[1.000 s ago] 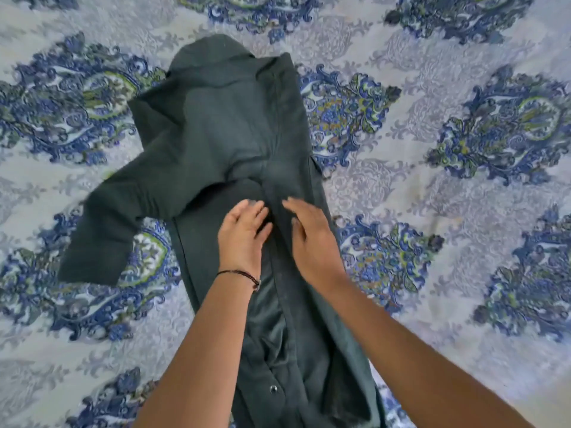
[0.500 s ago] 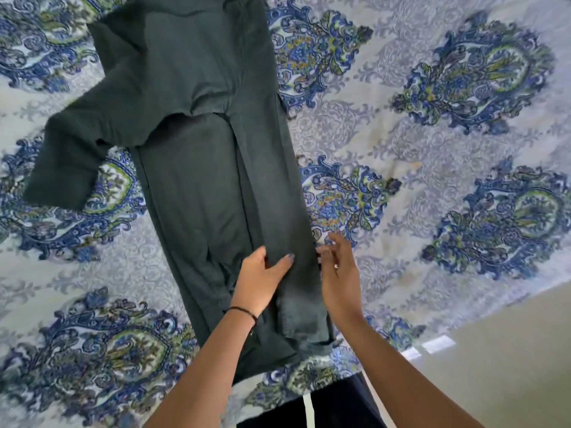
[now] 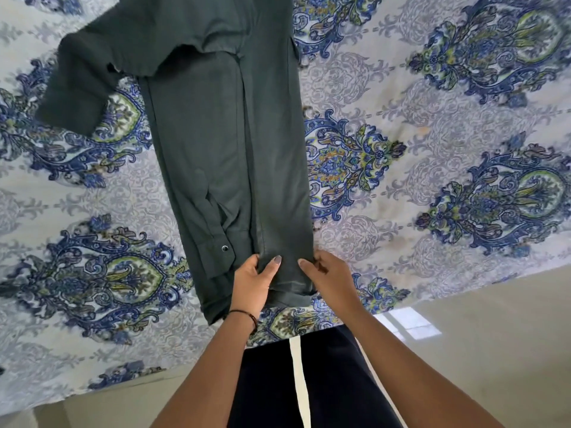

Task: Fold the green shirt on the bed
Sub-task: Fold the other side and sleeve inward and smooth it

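Observation:
The dark green shirt (image 3: pixel 213 143) lies lengthwise on the patterned bed, its right side folded over the middle into a long strip. One sleeve (image 3: pixel 77 88) sticks out to the left near the top. A snap button shows near the hem. My left hand (image 3: pixel 253 282) pinches the folded strip's lower end, thumb on top of the cloth. My right hand (image 3: pixel 330 273) grips the strip's right edge just beside it, fingers curled around the fabric. The collar end runs out of view at the top.
The bedsheet (image 3: pixel 432 143) is white with blue and green paisley prints and spreads on all sides of the shirt. Its near edge runs diagonally at lower right, with beige floor (image 3: pixel 494 350) beyond. My dark trousers (image 3: pixel 324 381) with a white stripe stand against the bed edge.
Both hands have slid down the folded strip from the shirt's middle to its hem end and now hold the cloth. The view has tilted down, showing the bed edge and floor.

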